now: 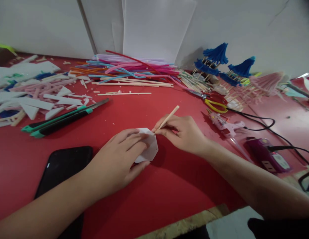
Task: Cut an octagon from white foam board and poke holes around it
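A small white many-sided foam or card piece (151, 148) is held by its edges in my left hand (130, 151), fingers over the top and thumb along the near side. My right hand (183, 132) pinches a thin wooden stick (170, 116), tilted up to the right. The stick's lower end meets the white piece near its upper right corner; whether it has gone in I cannot tell. A small dark dot shows near the piece's right edge. Part of the piece is hidden under my left fingers.
Two green-and-black craft knives (62, 121) and a black phone (67, 166) lie to the left, near white scraps (35, 103). Coloured pipe cleaners (134, 68) lie behind. At right are yellow-handled scissors (216, 105), a glue gun (225, 124), a purple power socket (269, 156), cables and blue miniature umbrella-like roofs (216, 54).
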The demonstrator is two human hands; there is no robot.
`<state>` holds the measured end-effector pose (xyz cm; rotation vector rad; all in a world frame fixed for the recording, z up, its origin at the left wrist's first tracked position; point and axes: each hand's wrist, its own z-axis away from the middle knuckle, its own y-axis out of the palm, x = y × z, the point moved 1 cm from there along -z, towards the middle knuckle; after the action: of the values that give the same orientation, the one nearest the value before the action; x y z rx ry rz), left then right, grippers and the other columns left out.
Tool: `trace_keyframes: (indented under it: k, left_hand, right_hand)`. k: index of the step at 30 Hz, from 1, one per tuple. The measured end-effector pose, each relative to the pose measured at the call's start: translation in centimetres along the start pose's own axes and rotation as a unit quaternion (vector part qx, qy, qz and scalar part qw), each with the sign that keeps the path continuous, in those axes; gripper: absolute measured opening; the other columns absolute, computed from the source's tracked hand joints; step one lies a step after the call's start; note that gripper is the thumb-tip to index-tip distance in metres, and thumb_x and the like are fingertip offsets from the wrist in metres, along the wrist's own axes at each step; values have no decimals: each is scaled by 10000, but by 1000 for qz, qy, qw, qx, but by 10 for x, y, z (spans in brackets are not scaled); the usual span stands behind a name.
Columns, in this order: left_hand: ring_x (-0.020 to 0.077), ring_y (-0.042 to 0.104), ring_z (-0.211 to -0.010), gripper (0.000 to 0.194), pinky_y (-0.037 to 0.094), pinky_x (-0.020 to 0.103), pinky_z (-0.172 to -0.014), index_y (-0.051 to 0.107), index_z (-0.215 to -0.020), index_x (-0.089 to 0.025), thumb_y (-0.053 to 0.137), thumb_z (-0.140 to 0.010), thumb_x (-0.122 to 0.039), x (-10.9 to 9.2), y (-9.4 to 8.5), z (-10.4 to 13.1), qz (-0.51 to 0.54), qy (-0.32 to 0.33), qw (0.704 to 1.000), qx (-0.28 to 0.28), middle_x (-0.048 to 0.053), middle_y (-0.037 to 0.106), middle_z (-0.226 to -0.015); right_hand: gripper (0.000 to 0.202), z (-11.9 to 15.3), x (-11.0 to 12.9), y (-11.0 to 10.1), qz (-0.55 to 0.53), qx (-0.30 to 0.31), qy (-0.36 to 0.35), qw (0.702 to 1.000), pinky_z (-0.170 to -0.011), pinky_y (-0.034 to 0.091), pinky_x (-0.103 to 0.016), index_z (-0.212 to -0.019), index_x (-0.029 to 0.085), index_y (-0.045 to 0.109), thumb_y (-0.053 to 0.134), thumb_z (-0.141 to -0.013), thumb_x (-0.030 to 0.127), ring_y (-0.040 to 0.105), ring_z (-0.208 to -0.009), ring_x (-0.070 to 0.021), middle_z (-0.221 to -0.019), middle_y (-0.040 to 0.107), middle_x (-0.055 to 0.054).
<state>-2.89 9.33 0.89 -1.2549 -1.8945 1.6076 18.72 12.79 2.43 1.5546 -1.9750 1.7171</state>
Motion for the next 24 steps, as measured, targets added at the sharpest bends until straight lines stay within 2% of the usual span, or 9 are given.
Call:
trace_keyframes:
  k: [4,10,16,20,24]
  left_hand:
    - [325,526,-1223,313,481,516,-997,608,-1151,-129,587,-883,-290,1,1,-1,3,-5,1000,3,158,627,-1278]
    - [318,520,-1229,462,488,508,-990,518,-1297,-109,591,-878,-291,1,0,-1,9,-11,1000,5,156,626,-1274]
    - [310,545,-1211,324,481,498,-1000,602,-1185,-153,542,-892,-276,0,1,0,1,-3,1000,-7,143,648,-1243]
    - [321,540,-1209,330,485,517,-989,599,-1184,-147,565,-887,-287,0,2,0,12,-9,1000,-7,149,645,-1243]
    - [325,526,-1220,319,483,522,-992,602,-1173,-134,570,-887,-273,0,1,-1,13,-7,1000,1,154,636,-1256]
  right_hand:
    - [103,0,-1,2,1,-5,7,1000,-665,512,-216,-848,193,677,594,-898,158,686,-745,-128,-839,726,-12]
    - [173,1,1,2,14,15,-18,1000,-721,522,-233,-879,194,671,528,-899,98,691,-784,-134,-886,735,-25]
    - [115,1,-1,4,25,-13,21,999,-677,515,-225,-807,203,677,607,-894,176,696,-755,-139,-849,739,-11]
    - [145,1,0,3,13,11,-1,1000,-718,524,-239,-876,203,669,548,-900,126,693,-782,-140,-876,734,-18]
    - [115,2,-1,4,14,3,19,1000,-696,517,-229,-872,191,657,561,-893,130,688,-768,-133,-871,727,-19]
